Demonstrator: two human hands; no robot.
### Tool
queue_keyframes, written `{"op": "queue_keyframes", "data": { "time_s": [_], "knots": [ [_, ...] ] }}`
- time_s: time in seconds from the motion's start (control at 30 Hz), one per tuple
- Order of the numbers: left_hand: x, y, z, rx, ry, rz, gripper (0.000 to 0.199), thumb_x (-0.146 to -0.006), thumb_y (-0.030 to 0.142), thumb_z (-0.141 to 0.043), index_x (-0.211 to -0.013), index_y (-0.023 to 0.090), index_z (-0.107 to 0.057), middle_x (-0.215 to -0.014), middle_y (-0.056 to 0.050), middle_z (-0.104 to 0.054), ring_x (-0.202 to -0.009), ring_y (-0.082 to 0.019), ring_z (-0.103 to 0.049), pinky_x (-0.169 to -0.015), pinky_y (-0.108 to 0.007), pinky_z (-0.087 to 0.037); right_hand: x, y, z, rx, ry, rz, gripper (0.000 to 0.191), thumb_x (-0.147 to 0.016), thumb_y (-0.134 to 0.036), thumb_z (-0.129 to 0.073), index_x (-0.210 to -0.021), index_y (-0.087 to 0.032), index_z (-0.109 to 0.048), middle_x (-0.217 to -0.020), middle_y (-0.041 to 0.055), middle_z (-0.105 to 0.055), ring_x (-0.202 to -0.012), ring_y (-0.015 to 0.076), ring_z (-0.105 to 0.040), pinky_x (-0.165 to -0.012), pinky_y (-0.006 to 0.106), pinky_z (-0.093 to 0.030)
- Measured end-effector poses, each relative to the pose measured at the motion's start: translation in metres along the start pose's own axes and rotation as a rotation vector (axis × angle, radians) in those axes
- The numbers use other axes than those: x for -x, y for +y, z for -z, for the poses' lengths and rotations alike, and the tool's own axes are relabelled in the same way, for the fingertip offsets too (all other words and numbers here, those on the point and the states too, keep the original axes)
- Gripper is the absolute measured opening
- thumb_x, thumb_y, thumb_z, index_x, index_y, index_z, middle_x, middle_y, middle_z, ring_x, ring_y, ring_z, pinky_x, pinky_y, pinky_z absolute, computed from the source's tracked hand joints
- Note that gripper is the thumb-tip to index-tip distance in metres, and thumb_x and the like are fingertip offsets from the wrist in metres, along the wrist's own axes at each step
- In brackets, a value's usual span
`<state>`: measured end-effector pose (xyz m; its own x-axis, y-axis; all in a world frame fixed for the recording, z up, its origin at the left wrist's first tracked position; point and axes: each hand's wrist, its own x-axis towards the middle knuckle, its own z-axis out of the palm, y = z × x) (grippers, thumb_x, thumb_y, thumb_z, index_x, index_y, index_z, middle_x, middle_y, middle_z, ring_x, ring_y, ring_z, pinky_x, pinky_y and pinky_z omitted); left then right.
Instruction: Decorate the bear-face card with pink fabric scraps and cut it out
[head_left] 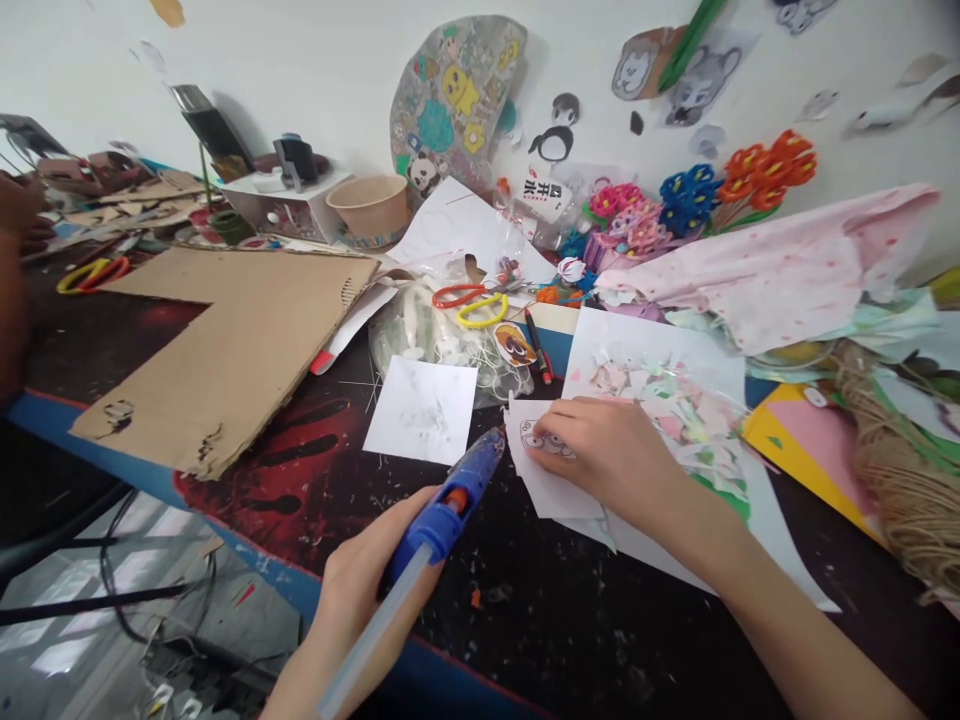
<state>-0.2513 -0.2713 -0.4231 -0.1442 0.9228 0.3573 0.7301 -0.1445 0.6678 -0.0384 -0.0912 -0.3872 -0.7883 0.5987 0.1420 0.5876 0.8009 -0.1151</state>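
Left hand (375, 572) wrapped round a blue plastic glue gun (429, 530), near centre of the dark desk (525, 625); right hand (600, 440) bent over a small white paper with a line-drawn cartoon (553, 497), fingers on it, pinch or press unclear. Gun's tip just beside the paper's left edge, contact uncertain: a slip or heavy squeeze could smear the drawing or, if hot, burn the right fingers.

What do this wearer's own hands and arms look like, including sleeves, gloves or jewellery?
The left hand and right hand are ungloved. The left forearm and right forearm show no sleeves, and no watch or bracelet is visible. No ring shows on the right hand; the left fingers are too hidden to tell.
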Motion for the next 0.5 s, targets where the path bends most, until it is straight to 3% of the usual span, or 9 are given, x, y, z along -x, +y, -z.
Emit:
{"op": "queue_keyframes", "data": {
  "time_s": [0.33,0.5],
  "knots": [
    [0.007,-0.002,-0.002,0.048,-0.125,0.099,0.040,-0.089,0.022,-0.063,-0.128,0.028,-0.060,-0.120,-0.001,-0.071,-0.104,-0.020,-0.070,-0.081,-0.021,-0.058,-0.002,0.005,-0.003,-0.199,0.016,-0.071,0.014,-0.086,-0.025,-0.066,-0.073,-0.023,-0.069,-0.087,-0.0019,-0.071,-0.079,0.0166,-0.062,-0.061,0.030,-0.033],
    [0.011,0.003,-0.003,0.078,-0.159,0.114,0.039,-0.090,0.021,-0.061,-0.128,0.028,-0.059,-0.116,-0.001,-0.072,-0.096,-0.018,-0.071,-0.075,-0.021,-0.058,-0.002,0.005,-0.004,-0.209,0.025,-0.088,0.015,-0.086,-0.024,-0.065,-0.072,-0.024,-0.070,-0.087,-0.0013,-0.071,-0.083,0.0176,-0.063,-0.063,0.030,-0.036]
  ]
}}
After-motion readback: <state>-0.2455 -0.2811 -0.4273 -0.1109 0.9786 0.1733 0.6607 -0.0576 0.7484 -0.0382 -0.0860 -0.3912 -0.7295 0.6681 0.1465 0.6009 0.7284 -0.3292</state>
